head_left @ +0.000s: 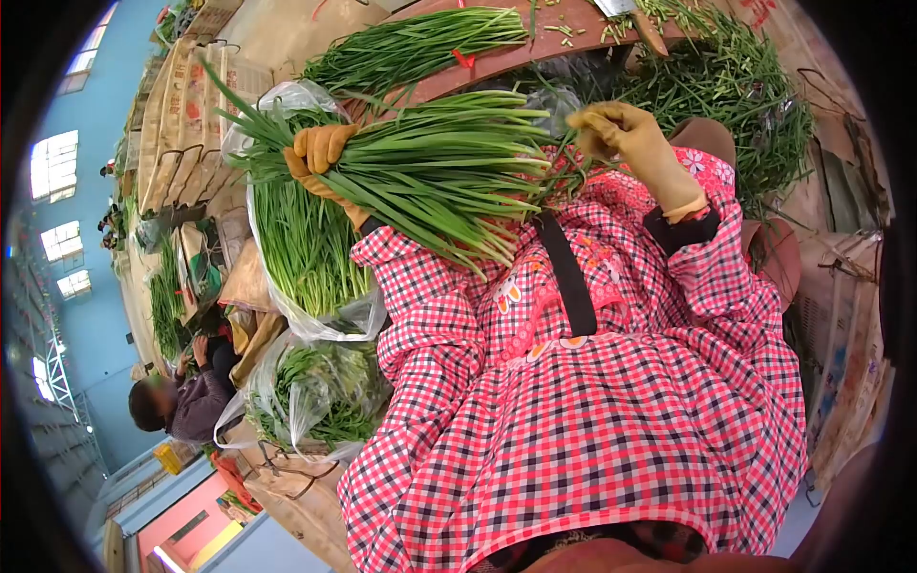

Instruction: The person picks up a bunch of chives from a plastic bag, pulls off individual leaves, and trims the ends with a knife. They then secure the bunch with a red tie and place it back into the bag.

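Note:
My left hand, in a tan work glove, is wrapped round a thick bunch of garlic chives. The green leaf tips stick out past the glove to the upper left, and the pale cut ends fan out to the right. My right hand, also gloved, is raised to the right of those ends, apart from them. Its fingers are curled together and slightly blurred; whatever they may hold does not show. Loose chive scraps lie on my lap between the hand and the bunch.
A tied bundle of chives rests on a reddish board, with a knife among cut bits. A heap of trimmings is at right. Plastic bags hold more chives and greens. Another person sits at left.

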Motion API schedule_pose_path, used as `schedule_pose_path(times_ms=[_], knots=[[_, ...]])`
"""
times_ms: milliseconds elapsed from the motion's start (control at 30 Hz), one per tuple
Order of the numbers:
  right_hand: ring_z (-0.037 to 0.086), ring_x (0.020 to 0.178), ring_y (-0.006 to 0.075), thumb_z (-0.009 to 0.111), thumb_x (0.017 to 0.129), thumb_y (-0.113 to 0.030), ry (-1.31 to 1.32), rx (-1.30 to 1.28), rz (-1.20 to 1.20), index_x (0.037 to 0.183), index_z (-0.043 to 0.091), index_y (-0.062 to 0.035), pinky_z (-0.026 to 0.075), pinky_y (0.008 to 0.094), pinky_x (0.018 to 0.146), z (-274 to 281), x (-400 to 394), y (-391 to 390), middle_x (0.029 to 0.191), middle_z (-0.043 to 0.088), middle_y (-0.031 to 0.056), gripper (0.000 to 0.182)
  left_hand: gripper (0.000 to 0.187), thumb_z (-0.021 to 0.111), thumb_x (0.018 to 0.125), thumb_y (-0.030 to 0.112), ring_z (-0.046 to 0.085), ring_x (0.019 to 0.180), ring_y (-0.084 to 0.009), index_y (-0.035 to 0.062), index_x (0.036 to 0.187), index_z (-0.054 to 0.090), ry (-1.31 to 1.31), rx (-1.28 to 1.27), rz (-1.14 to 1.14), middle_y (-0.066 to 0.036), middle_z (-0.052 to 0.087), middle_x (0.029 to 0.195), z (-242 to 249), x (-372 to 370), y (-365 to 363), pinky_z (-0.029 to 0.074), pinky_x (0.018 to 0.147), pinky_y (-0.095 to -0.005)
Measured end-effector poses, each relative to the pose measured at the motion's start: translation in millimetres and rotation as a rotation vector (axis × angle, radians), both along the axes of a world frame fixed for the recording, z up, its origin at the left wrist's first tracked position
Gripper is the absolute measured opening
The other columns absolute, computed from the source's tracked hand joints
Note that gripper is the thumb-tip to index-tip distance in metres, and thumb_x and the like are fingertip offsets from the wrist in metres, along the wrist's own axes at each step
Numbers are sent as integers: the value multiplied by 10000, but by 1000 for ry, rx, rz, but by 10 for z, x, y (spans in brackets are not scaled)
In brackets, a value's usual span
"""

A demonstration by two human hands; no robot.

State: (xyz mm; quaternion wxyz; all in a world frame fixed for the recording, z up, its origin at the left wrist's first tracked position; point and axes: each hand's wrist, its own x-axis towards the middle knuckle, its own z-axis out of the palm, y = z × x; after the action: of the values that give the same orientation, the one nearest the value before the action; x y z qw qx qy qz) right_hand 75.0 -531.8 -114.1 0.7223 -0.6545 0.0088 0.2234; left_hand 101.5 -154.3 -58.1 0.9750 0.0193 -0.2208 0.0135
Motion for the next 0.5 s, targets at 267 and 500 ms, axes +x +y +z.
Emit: schedule_pose_path(times_ms=[267, 500], knots=[[662, 906, 149, 661, 940, -304, -594, -250, -39, 1305, 552, -60, 516, 280, 733, 150, -309, 678, 1018, 707, 90, 452, 244, 556, 999, 256, 476, 554, -79, 137, 801, 480, -195, 14, -11, 65, 462, 588, -16, 10, -185, 438, 664, -284], [682, 893, 212, 590, 982, -250, -367, -303, 35, 1295, 591, -61, 536, 332, 774, 44, -387, 132, 1107, 706, 128, 366, 230, 554, 995, 235, 514, 580, -94, 128, 808, 471, -266, 108, -65, 43, 485, 605, 88, -26, -350, 453, 682, -293]])
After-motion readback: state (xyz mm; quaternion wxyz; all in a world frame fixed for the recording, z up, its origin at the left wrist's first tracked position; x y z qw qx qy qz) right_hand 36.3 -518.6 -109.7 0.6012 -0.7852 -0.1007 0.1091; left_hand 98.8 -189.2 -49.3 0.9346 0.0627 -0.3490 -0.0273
